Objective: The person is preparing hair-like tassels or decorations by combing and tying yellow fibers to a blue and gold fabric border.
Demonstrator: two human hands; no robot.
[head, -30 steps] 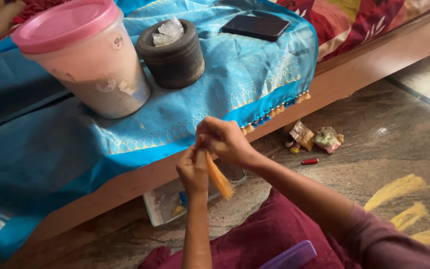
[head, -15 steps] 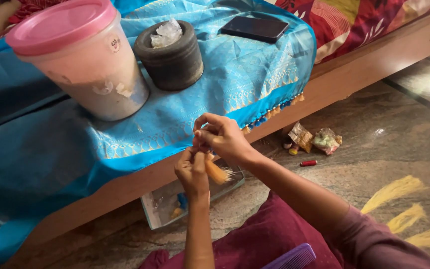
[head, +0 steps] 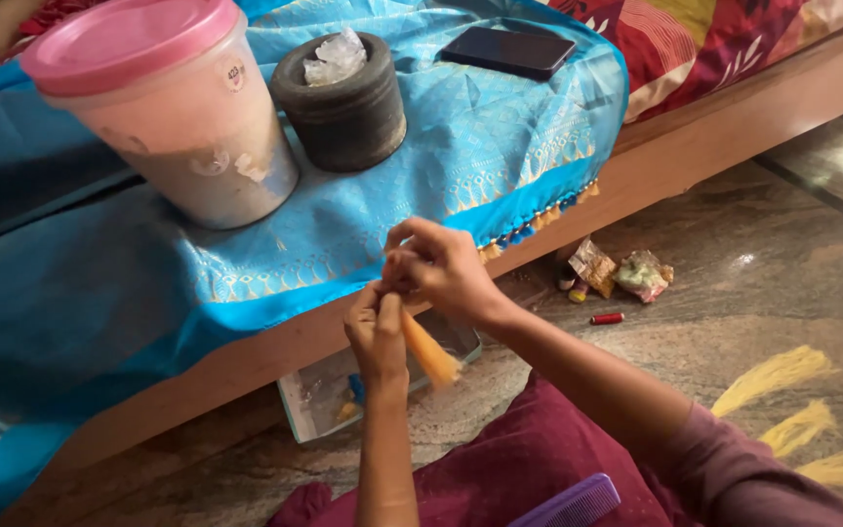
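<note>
My left hand (head: 379, 335) pinches the top of an orange thread tassel (head: 429, 354), which hangs down and to the right, slightly blurred. My right hand (head: 439, 265) sits just above it, its fingers bent at the tassel's top end by the left fingertips. Both hands hover in front of the edge of a wooden bed (head: 246, 361) draped in a blue patterned cloth (head: 246, 263). What the right fingertips pinch is too small to make out.
On the cloth stand a pink-lidded plastic tub (head: 168, 107), a dark round pot (head: 343, 102) with white lumps, and a black phone (head: 507, 51). A clear box (head: 329, 395) lies under the bed. Small packets (head: 622, 273), yellow thread bundles (head: 782, 376) and a purple comb (head: 568, 503) lie around.
The hands stay together at the tassel's top; the right fingers have shifted slightly around it. The tassel swings a little below the left hand.
</note>
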